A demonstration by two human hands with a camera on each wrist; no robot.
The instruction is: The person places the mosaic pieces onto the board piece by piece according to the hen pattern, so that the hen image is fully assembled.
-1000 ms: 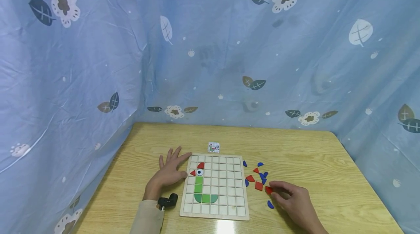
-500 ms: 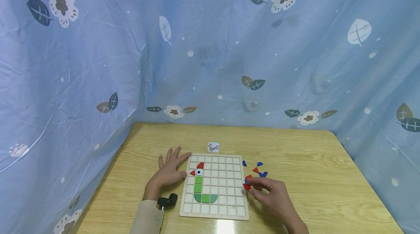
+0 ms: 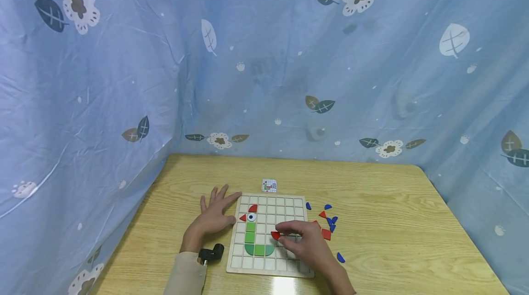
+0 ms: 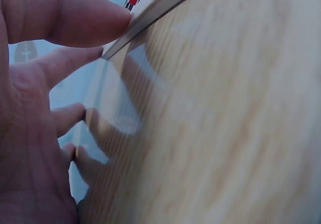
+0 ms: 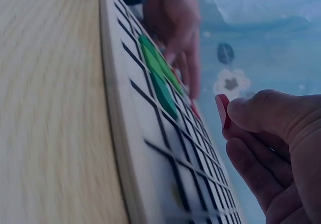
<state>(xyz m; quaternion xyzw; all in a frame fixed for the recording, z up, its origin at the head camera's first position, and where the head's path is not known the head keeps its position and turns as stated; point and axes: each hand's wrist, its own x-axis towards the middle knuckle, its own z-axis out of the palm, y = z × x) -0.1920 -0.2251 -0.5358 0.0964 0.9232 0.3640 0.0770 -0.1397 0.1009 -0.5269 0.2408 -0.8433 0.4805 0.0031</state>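
While the spread left hand (image 3: 212, 218) touches the grid board (image 3: 270, 211), the right hand (image 3: 306, 241) pinches a red piece (image 3: 275, 235) above it.

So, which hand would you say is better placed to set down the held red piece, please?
Probably the right hand: it pinches the red piece over the board, while the left hand touches the board's left edge, holding no piece.

Red piece (image 5: 222, 109) partly behind the right fingers (image 5: 247, 114)
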